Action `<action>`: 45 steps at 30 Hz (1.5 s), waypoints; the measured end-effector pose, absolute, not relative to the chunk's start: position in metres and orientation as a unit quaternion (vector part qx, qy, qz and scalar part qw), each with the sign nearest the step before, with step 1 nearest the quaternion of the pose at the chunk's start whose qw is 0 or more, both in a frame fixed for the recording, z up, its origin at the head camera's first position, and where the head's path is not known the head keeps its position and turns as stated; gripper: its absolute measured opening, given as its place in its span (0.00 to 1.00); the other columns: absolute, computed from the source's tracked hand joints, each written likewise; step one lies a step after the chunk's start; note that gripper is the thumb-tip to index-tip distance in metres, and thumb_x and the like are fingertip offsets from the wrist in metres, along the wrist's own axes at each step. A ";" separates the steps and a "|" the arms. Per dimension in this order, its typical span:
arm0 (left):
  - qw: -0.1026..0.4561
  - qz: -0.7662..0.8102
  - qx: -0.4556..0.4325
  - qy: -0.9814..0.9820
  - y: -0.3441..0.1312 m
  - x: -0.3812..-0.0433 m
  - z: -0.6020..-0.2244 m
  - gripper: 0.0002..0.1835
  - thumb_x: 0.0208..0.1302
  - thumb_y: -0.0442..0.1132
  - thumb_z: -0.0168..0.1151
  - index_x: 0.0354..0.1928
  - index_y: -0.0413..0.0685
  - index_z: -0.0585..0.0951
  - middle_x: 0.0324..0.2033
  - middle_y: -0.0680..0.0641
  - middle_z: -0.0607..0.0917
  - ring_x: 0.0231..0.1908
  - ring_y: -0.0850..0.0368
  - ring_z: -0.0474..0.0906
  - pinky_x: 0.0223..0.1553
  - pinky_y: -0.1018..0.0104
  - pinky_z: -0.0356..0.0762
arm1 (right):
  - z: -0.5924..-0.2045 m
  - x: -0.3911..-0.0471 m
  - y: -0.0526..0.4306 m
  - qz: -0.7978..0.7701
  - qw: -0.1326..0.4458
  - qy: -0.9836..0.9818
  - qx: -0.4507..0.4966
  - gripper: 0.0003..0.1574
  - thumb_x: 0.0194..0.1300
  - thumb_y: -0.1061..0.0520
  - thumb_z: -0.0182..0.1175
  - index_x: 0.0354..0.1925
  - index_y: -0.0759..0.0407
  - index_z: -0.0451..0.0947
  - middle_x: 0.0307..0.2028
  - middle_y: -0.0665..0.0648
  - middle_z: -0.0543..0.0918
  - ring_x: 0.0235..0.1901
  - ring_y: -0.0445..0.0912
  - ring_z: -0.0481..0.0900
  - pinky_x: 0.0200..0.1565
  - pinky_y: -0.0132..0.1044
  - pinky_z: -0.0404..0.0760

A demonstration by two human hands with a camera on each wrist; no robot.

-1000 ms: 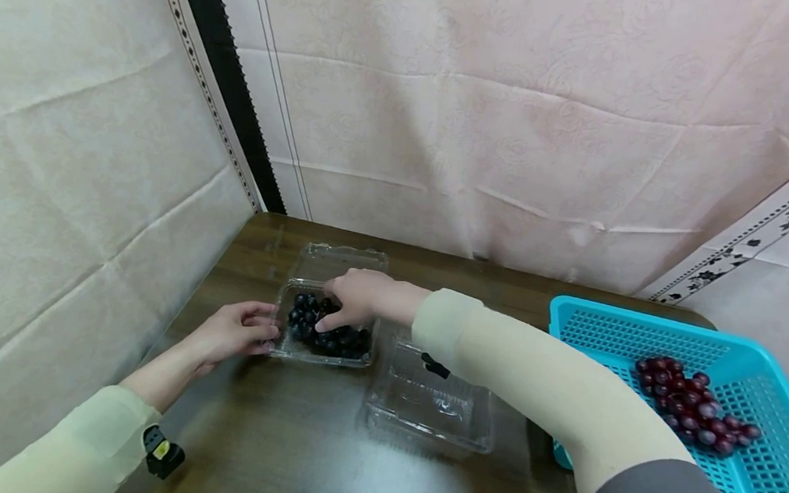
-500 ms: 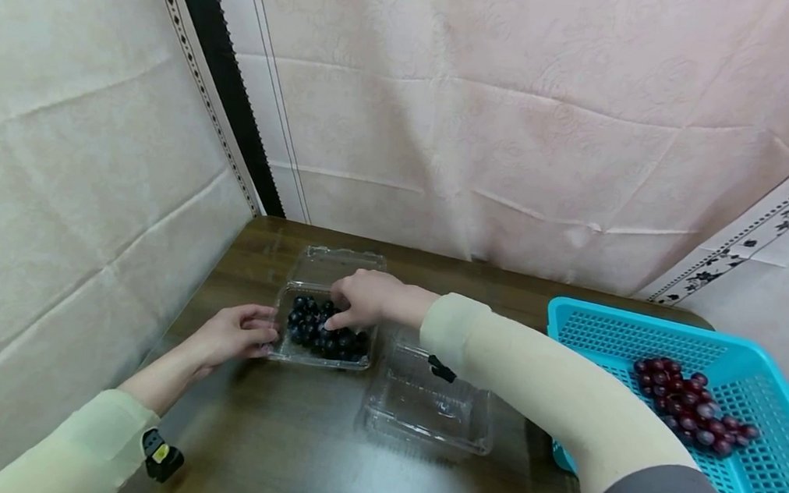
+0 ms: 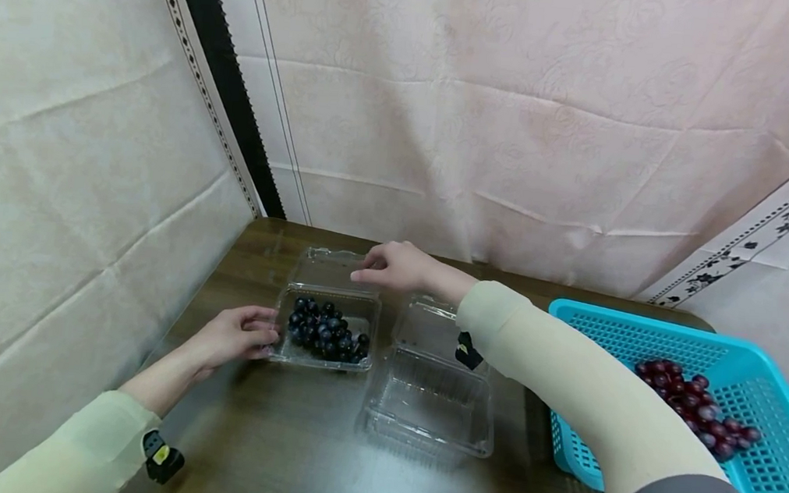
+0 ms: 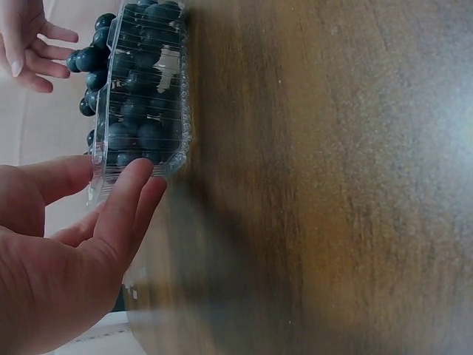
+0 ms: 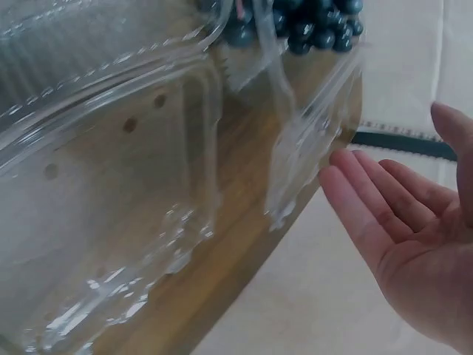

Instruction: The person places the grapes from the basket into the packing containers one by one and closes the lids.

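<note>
Dark grapes [image 3: 327, 331] lie in a clear plastic clamshell box [image 3: 319, 364], whose lid [image 3: 325, 269] is folded back flat behind it. My left hand [image 3: 242, 331] holds the box by its left side; in the left wrist view the thumb is at the rim and the fingers [image 4: 129, 203] press the ribbed wall. Above the lid's right end hovers my right hand [image 3: 403, 267], holding nothing. Its fingers [image 5: 369, 196] are extended and apart from the grapes, close to the lid's edge in the right wrist view.
A second clamshell box [image 3: 430, 398], lid back and nothing inside, stands just right of the first. Farther right is a blue plastic basket [image 3: 641, 321] with red grapes [image 3: 694, 402], partly behind my right sleeve. Cloth [image 3: 482, 129] hangs behind the brown wooden table [image 3: 293, 441].
My right hand has let go of the dark grapes and moved up and to the right, over the lid. The left hand stays at the box's side.
</note>
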State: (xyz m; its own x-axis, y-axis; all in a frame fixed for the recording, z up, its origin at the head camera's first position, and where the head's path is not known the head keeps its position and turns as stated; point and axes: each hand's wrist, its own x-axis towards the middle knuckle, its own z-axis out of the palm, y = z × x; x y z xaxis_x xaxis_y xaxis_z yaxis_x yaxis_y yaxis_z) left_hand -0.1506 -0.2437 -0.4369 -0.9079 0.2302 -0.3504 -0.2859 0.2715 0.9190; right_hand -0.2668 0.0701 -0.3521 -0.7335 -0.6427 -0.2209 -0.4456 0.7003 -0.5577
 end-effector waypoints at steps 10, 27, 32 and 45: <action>0.217 0.594 -0.015 0.775 -0.244 -0.151 -0.435 0.31 0.80 0.31 0.59 0.77 0.24 0.61 0.65 0.23 0.76 0.57 0.44 0.85 0.52 0.59 0.91 | -0.373 -0.282 0.095 -0.405 0.282 0.857 -0.147 0.42 0.83 0.37 0.55 0.74 0.70 0.67 0.61 0.71 0.84 0.57 0.61 0.86 0.60 0.54 0.87; 0.219 0.598 -0.013 0.771 -0.244 -0.152 -0.437 0.31 0.80 0.30 0.58 0.77 0.25 0.61 0.66 0.23 0.75 0.59 0.43 0.84 0.53 0.59 0.90 | -0.403 -0.291 0.089 -0.552 0.353 0.754 -0.040 0.53 0.85 0.36 0.49 0.84 0.69 0.43 0.74 0.79 0.68 0.71 0.65 0.74 0.74 0.55 0.75; 0.219 0.597 -0.012 0.772 -0.244 -0.152 -0.437 0.31 0.80 0.31 0.59 0.77 0.25 0.61 0.66 0.23 0.75 0.58 0.43 0.84 0.53 0.60 0.90 | -0.407 -0.290 0.087 -0.569 0.354 0.742 -0.031 0.53 0.85 0.35 0.48 0.85 0.67 0.42 0.74 0.78 0.67 0.71 0.65 0.74 0.74 0.54 0.75; 0.220 0.596 -0.012 0.772 -0.246 -0.153 -0.438 0.32 0.80 0.31 0.60 0.77 0.26 0.61 0.66 0.24 0.76 0.56 0.46 0.85 0.52 0.60 0.91 | -0.409 -0.290 0.084 -0.619 0.332 0.711 -0.027 0.49 0.88 0.37 0.41 0.85 0.68 0.42 0.73 0.78 0.70 0.72 0.65 0.73 0.74 0.52 0.75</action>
